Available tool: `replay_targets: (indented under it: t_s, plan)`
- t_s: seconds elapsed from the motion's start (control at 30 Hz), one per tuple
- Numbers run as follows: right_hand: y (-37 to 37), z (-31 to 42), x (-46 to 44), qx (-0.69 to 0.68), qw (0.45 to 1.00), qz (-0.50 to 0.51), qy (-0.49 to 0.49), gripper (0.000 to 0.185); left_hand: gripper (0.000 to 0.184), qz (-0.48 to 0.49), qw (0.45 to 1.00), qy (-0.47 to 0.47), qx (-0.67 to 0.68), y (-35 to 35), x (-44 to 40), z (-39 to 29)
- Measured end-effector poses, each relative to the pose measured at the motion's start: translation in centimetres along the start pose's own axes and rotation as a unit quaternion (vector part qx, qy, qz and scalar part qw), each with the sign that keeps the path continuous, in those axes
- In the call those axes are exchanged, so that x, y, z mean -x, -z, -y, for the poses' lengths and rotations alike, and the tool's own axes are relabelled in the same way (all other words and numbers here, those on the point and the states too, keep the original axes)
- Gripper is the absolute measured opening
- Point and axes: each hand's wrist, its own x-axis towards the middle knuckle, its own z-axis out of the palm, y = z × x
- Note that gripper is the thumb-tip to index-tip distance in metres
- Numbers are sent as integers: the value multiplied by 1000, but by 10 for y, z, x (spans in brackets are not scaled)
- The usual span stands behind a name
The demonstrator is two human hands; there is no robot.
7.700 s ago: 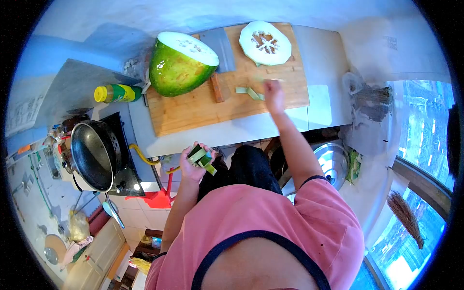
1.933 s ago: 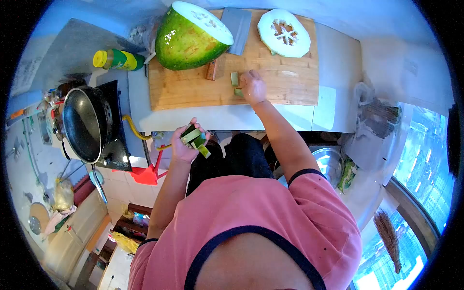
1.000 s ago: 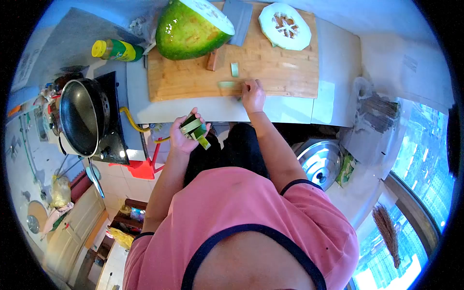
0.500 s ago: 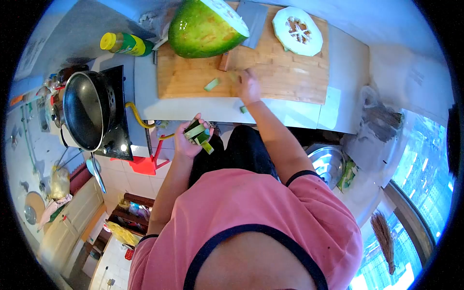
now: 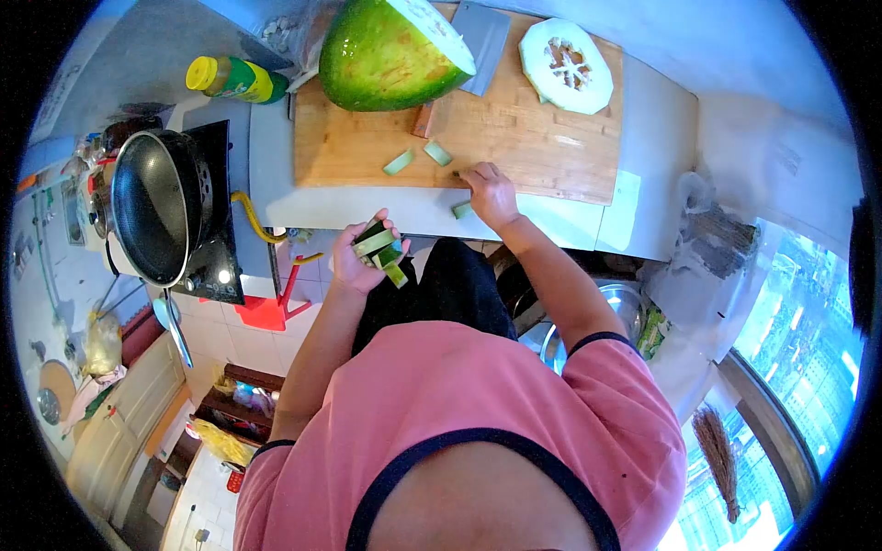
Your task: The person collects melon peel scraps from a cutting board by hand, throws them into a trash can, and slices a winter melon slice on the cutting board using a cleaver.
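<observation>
On the cutting board [image 5: 551,151] rests the big cut gourd [image 5: 390,60]. The left hand [image 5: 354,264], half curled, holds rind strips [image 5: 375,243]; the right hand [image 5: 464,175], narrowly bunched at the board's edge, grip unclear, is near two loose rind pieces [image 5: 437,152].

pink short-sleeved top [image 5: 514,395], dark navy trim around the wide neckline and sleeve ends, small dark speck near one shoulder, black trousers [image 5: 450,289]

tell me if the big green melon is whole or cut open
Cut open: the melon shows a flat, pale inner face at its upper right, beside the cleaver's blade, instead of green skin all round.
</observation>
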Motion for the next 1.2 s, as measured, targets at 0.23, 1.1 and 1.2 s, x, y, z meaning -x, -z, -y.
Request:
replay_targets:
  t_s: [0.23,1.1,1.2]
  plan:
    - [43,-105,-66,51,979,-149,-126,10,37,10,1000,-5,-8,-4,2,-2]
    - [65,-76,50,-46,830,-244,-499,12,38,60,998,-10,-25,10,15,-27]
    - [61,-70,51,10,866,-228,-445,10,37,60,998,-18,-18,13,27,-36]
